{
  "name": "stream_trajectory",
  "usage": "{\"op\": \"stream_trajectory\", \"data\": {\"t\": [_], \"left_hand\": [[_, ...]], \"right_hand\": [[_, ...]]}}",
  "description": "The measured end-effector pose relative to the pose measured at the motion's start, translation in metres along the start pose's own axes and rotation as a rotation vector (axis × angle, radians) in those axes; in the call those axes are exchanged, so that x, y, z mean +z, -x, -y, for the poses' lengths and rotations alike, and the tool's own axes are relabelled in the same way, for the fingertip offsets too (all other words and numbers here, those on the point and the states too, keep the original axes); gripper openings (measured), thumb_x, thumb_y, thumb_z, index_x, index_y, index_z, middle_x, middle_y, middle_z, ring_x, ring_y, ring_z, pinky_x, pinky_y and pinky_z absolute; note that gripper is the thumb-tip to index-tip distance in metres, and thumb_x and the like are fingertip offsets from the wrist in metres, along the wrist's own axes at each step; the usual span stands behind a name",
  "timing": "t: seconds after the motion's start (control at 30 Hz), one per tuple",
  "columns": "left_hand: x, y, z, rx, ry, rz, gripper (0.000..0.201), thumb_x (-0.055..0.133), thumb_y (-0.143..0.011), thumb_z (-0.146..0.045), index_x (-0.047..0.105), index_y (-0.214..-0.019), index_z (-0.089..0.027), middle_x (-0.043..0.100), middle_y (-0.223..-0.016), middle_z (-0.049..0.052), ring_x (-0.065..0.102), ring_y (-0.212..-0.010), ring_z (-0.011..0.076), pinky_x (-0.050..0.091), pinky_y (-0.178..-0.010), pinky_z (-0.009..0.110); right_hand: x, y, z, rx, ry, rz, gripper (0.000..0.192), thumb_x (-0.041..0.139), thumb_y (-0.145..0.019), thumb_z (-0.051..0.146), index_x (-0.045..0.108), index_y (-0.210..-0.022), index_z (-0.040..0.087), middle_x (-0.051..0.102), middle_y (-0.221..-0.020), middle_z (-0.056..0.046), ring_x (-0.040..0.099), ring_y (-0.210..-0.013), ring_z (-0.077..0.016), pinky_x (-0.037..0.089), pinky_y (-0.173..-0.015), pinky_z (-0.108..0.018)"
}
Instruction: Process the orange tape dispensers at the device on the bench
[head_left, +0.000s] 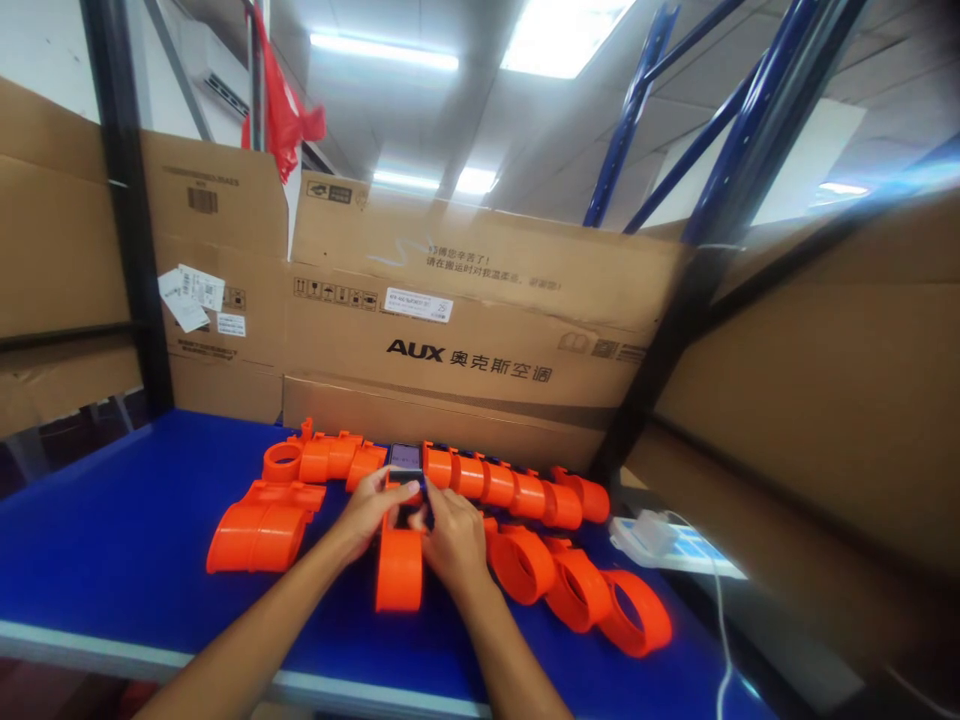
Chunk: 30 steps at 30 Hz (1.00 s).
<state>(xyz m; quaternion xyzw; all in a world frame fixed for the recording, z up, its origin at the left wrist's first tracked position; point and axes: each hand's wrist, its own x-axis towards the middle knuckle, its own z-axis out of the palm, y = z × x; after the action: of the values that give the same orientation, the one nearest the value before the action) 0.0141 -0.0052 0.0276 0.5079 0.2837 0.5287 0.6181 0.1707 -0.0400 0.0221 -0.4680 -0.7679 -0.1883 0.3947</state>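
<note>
Orange plastic pipe fittings lie spread over the blue worktop (112, 540) in the lower half of the frame. At lower centre, both hands meet over one orange fitting (399, 570) standing on end: the left hand (369, 510) pinches a small dark device (406, 462) at its left edge, and the right hand (452, 540) curls its fingers around the top of the fitting just beside it, touching the device too. A row of joined orange rings (517, 492) runs behind the hands toward the right, three larger rings (577, 590) lie at lower right, and a wide orange piece (259, 530) sits at lower left. Cardboard boxes (465, 340) printed AUX stand along the back. A white charger (649, 535) with a cable rests at right.
</note>
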Motion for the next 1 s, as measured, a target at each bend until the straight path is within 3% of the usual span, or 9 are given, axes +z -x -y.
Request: {"op": "stream_trajectory", "data": {"t": [0.23, 0.4, 0.63, 0.83, 1.0], "left_hand": [[-0.005, -0.002, 0.000, 0.042, 0.011, -0.024, 0.043, 0.076, -0.071, -0.051, 0.064, -0.095, -0.016, 0.052, -0.056, -0.007, 0.037, -0.036, 0.0042, 0.026, -0.038, 0.019], [-0.004, 0.000, 0.002, 0.116, -0.108, -0.007, 0.041, 0.065, -0.081, -0.056, 0.063, -0.091, -0.016, 0.049, -0.054, -0.007, 0.035, -0.035, 0.0046, 0.024, -0.038, 0.019], [0.000, 0.003, -0.001, 0.152, -0.181, 0.029, 0.040, 0.064, -0.081, -0.053, 0.064, -0.095, -0.016, 0.048, -0.052, -0.007, 0.036, -0.035, 0.0064, 0.024, -0.037, 0.020], [-0.003, 0.001, 0.000, 0.166, -0.140, 0.036, 0.038, 0.065, -0.080, -0.052, 0.063, -0.092, -0.016, 0.045, -0.046, -0.008, 0.035, -0.033, 0.0062, 0.023, -0.037, 0.020], [-0.005, 0.000, 0.001, 0.095, -0.045, 0.129, 0.043, 0.061, -0.081, -0.053, 0.061, -0.102, -0.016, 0.066, -0.060, 0.001, 0.037, -0.030, 0.0059, 0.022, -0.035, 0.020]], "right_hand": [[-0.004, -0.004, -0.005, -0.005, -0.121, 0.036, 0.043, 0.050, -0.090, 0.021, 0.059, -0.132, 0.015, 0.067, -0.084, -0.009, 0.062, -0.075, -0.0212, 0.052, -0.070, -0.031], [-0.008, -0.006, -0.008, 0.044, -0.265, -0.027, 0.037, 0.058, -0.090, 0.032, 0.064, -0.124, 0.020, 0.069, -0.094, -0.009, 0.064, -0.082, -0.0208, 0.054, -0.072, -0.030], [-0.006, -0.004, -0.008, 0.095, -0.311, -0.022, 0.029, 0.057, -0.087, 0.024, 0.068, -0.113, 0.017, 0.068, -0.085, -0.008, 0.063, -0.075, -0.0198, 0.052, -0.068, -0.030], [-0.010, -0.006, -0.006, 0.118, -0.389, -0.005, 0.033, 0.054, -0.089, 0.026, 0.065, -0.119, 0.018, 0.067, -0.084, -0.007, 0.063, -0.075, -0.0197, 0.049, -0.066, -0.028], [-0.014, -0.009, -0.008, 0.267, -0.504, -0.062, 0.030, 0.043, -0.096, 0.031, 0.069, -0.089, 0.017, 0.067, -0.076, -0.005, 0.061, -0.067, -0.0169, 0.046, -0.061, -0.025]]}}
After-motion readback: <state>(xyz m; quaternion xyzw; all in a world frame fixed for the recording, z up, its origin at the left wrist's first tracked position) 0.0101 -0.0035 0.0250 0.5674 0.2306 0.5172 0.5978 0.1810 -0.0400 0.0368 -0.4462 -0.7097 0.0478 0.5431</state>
